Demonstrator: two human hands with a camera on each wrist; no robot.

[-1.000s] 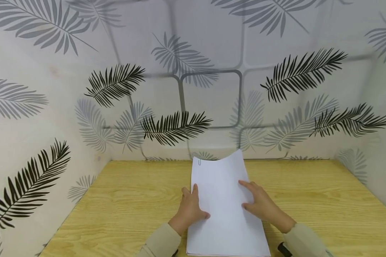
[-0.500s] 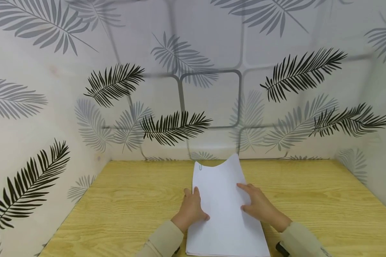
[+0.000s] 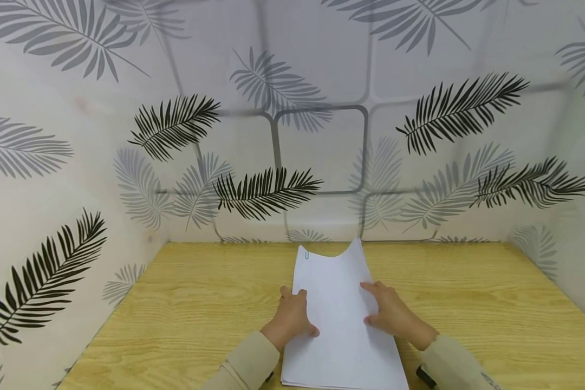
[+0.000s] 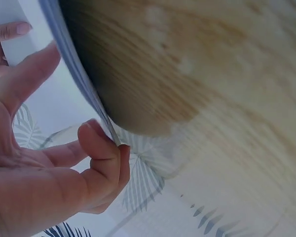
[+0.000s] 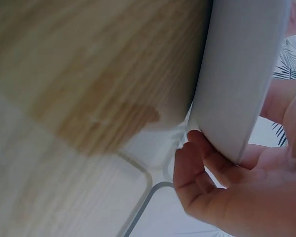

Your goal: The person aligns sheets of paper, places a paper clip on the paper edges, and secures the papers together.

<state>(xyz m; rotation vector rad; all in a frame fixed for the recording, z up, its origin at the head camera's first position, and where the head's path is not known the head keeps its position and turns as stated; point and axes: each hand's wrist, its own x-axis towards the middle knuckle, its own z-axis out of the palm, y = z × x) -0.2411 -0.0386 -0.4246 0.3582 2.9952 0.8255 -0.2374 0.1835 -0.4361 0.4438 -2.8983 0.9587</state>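
A stack of white paper stands in the middle of the head view, its far edge sagging between two raised corners. A small paper clip sits at its far left corner. My left hand grips the left edge, thumb on the top sheet and fingers bent around the side; the left wrist view shows the thin edge of the stack against those fingers. On the right edge, my right hand holds the stack with its thumb on top. Its curled fingers are around the edge in the right wrist view.
A light wood-grain table spreads to both sides of the paper. Behind it rises a pale leaf-patterned wall covering, with similar covering along the left and right sides. A dark object shows by the right sleeve.
The far edge of the paper has come down and nearer, and its sag has deepened. Both hands keep their grip, the left shifting slightly toward the right and the right slightly nearer.
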